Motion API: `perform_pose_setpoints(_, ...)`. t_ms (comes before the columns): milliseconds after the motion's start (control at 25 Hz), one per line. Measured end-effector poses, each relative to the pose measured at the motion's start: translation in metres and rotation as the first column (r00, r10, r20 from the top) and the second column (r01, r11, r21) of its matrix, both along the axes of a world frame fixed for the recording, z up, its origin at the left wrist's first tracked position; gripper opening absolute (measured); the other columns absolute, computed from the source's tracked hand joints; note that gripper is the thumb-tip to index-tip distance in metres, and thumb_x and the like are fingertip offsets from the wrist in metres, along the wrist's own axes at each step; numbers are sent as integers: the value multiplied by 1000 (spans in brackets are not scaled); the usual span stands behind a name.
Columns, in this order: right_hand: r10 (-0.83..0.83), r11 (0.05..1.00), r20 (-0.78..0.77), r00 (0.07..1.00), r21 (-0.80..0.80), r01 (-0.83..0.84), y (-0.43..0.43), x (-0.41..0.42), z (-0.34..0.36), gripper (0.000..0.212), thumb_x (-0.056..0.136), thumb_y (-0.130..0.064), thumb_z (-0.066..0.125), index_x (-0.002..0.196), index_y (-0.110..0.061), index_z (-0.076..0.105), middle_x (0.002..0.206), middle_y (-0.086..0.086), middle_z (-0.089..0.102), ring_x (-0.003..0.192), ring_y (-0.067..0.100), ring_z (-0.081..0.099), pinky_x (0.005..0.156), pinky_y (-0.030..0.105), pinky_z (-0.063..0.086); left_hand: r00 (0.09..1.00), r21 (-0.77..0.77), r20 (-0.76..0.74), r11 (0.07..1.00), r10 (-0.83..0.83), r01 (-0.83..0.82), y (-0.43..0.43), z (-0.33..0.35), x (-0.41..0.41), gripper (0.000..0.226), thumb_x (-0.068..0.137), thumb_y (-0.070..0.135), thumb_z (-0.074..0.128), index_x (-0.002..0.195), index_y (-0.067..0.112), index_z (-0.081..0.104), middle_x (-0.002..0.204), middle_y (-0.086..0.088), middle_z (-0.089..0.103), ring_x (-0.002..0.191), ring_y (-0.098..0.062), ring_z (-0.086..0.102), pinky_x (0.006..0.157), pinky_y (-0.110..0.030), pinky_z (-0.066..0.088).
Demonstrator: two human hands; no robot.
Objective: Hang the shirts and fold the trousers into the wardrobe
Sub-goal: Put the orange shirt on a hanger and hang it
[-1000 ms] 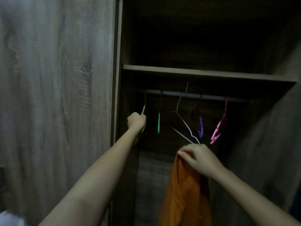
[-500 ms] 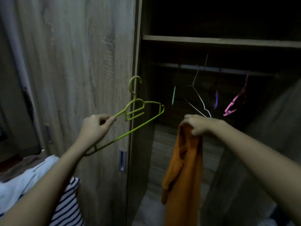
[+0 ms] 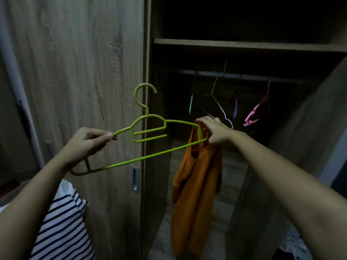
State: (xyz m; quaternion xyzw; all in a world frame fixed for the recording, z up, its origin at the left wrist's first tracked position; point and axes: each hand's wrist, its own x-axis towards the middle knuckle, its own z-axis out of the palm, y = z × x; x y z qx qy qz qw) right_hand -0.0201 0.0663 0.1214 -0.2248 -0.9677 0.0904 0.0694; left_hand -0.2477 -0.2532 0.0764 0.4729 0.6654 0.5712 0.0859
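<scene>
Four hangers [image 3: 253, 115] on rail [image 3: 251, 77] (perhaps five), striped shirt [image 3: 62, 231] lower-left

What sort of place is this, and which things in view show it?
Probably a bedroom, at an open wooden wardrobe: a hanging rail carrying spare hangers, a shelf above it, and an orange shirt held against a green hanger.

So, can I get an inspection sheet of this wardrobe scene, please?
Surface: wardrobe shelf, with a rail beneath.
Job's things: green hanger, its right end at the orange shirt's collar.
Clutter: striped garment at lower left; four bare hangers on the rail.
Fingers: left hand grips the hanger's left arm; right hand holds the shirt's collar.
Cables: nothing seen.
Surroundings: wooden wardrobe door with recessed handle; dim light.
</scene>
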Motion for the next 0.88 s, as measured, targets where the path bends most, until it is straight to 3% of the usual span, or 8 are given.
perform_pose_setpoints(200,102,990,47,994,93,-107,-35,-22,13,88,72,3,56,145,-29,19,147,-1,22,126,28,24,106,49,31,988,-10,-21,988,-154,154,37,-13,11,23,79,48,67,80,27,77,45,4,46,42,-1,39,40,-12,29)
perform_pose_setpoints(440,196,977,-47,979,92,-192,-64,-45,31,78,78,-7,58,146,-19,23,149,7,26,132,27,27,109,44,29,956,137,36,949,-290,283,76,-34,28,55,66,67,66,84,15,73,50,4,50,43,-2,41,40,-13,31)
perform_pose_setpoints(520,265,891,-124,956,410,-194,-63,-41,37,58,88,-34,54,139,-17,34,134,7,50,118,22,49,91,35,43,944,254,112,928,-310,274,77,-38,27,47,69,61,68,81,16,73,49,4,49,42,-4,40,39,-13,30)
perform_pose_setpoints(600,384,651,-170,907,747,-135,-56,-35,38,43,94,-47,35,120,-17,51,98,4,67,80,22,65,54,23,41,951,306,100,918,-294,252,80,-36,29,29,80,47,66,80,18,73,51,5,53,44,-5,45,40,-15,35)
perform_pose_setpoints(680,424,562,-201,883,823,-83,-55,-30,40,37,97,-42,30,104,-16,56,74,4,64,53,24,60,41,16,21,994,336,-110,941,-2,39,88,-32,34,15,91,25,58,90,18,71,66,8,64,60,-5,57,53,-22,47)
perform_pose_setpoints(760,395,583,-262,881,812,-19,-53,-30,44,37,97,-39,29,102,-15,56,73,7,62,50,28,59,41,17,21,832,467,-282,826,478,-316,102,-34,45,19,93,20,56,102,11,69,91,-5,64,85,-11,55,70,-24,45)
perform_pose_setpoints(840,374,616,-311,874,788,16,-52,-28,49,38,98,-39,27,104,-14,55,76,7,62,53,27,58,40,18,21,719,565,-361,753,594,-339,116,-46,71,25,92,22,53,102,4,67,91,-14,55,83,-12,47,68,-21,39)
perform_pose_setpoints(880,377,624,-328,866,781,25,-51,-27,51,37,98,-39,28,105,-15,55,76,6,61,54,25,57,40,18,21,705,541,-473,805,529,-242,123,-57,84,28,93,25,50,100,4,67,87,-12,52,79,-12,45,65,-23,39)
